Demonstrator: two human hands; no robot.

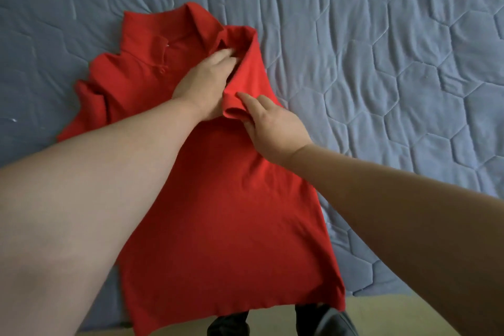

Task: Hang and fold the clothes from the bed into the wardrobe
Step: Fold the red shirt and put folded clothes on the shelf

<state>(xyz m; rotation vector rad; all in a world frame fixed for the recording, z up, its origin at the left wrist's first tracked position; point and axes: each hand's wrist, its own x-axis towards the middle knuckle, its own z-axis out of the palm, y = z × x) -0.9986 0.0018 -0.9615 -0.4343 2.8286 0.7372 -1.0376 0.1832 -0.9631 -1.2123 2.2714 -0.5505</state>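
A red polo shirt (218, 213) lies front up on the blue quilted bed (381, 63), collar at the far end and hem hanging over the near edge. Its right side and sleeve are folded inward over the chest. My left hand (203, 82) lies flat on the chest just below the collar, fingers straight and partly tucked under the folded sleeve. My right hand (270, 123) pinches the cuff of that folded sleeve between thumb and fingers. The shirt's left sleeve (87, 101) lies bunched at the left.
The blue quilt spreads wide to the right and far side of the shirt. Along the bottom edge runs a strip of pale floor (381, 316). Dark shoes (327, 322) show below the shirt's hem.
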